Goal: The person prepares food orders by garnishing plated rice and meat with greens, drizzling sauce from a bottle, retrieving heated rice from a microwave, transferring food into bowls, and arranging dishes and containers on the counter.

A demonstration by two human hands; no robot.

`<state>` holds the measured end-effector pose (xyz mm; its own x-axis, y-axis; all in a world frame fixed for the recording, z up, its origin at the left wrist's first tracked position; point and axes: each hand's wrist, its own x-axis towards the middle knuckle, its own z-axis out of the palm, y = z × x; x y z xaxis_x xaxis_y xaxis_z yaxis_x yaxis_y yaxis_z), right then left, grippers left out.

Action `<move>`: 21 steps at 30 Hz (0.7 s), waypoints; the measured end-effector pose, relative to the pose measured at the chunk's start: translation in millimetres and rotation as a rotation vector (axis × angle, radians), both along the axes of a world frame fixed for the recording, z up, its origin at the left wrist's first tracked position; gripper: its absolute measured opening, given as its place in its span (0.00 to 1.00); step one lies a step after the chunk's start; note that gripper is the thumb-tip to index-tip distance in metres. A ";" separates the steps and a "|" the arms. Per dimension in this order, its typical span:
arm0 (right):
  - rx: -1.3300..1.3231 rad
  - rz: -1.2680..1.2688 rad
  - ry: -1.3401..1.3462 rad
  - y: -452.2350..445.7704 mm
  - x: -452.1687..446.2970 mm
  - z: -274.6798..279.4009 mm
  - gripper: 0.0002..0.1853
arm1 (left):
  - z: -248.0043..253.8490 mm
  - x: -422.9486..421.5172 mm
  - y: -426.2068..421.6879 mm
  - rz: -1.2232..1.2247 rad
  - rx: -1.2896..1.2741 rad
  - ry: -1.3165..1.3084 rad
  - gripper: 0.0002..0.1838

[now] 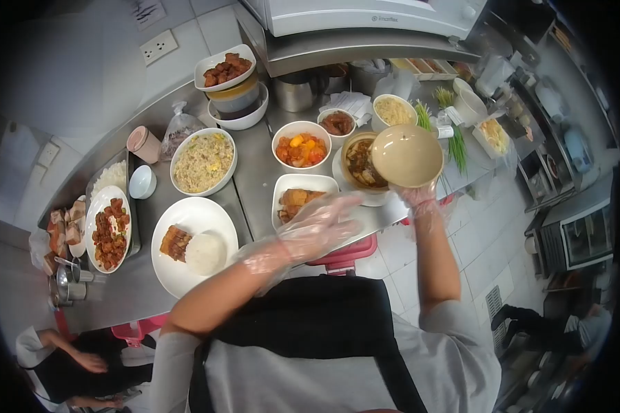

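My right hand, in a clear plastic glove, grips a beige round pot lid by its near edge. The lid is tilted beside the brown pot and overlaps its right part. Dark stew shows inside the pot. My left hand, also gloved, is stretched out with its fingers apart and holds nothing. Below the pot it partly covers a white square bowl of braised meat; whether it touches the bowl, I cannot tell. Behind that stands a white bowl of orange-red food.
On the left are a plate with rice and meat, a fried rice bowl and an oval dish of fried pieces. Green stalks lie at right. A white appliance overhangs the steel counter. Other people stand at lower left and right.
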<state>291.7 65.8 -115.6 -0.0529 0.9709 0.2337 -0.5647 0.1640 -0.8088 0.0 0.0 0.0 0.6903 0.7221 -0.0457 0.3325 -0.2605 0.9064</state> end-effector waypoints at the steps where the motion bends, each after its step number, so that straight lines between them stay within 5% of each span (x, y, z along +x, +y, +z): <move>1: -0.279 0.155 0.820 -7.6 -16.6 17.4 0.29 | 9.0 13.4 5.6 -0.037 0.249 -0.019 0.24; 4: -0.131 0.024 0.719 -17.2 -28.4 10.6 0.29 | -2.2 57.1 22.8 -0.030 0.851 -0.151 0.22; 10: -0.110 -0.087 0.513 -43.8 10.1 1.6 0.25 | -3.6 109.5 26.4 -0.015 0.967 -0.112 0.13; 13: -0.140 -0.137 0.193 -41.4 12.4 37.1 0.21 | -19.7 121.0 31.5 0.035 0.784 -0.113 0.11; 18: -0.331 -0.079 -0.518 -7.5 30.4 72.9 0.16 | -57.8 131.3 35.4 0.308 -0.149 -0.622 0.14; 20: -0.310 -0.121 -0.853 7.9 19.3 99.2 0.15 | -59.1 131.6 44.1 0.433 -0.245 -0.541 0.17; 21: -0.049 -0.227 -1.203 29.2 24.9 85.6 0.18 | -71.2 134.0 51.4 0.472 -0.399 -0.594 0.18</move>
<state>316.7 95.1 -29.9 -0.0378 0.9926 0.1155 0.5838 0.1158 -0.8036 134.0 51.4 -71.2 0.3112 0.9466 -0.0838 -0.2328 0.1615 0.9590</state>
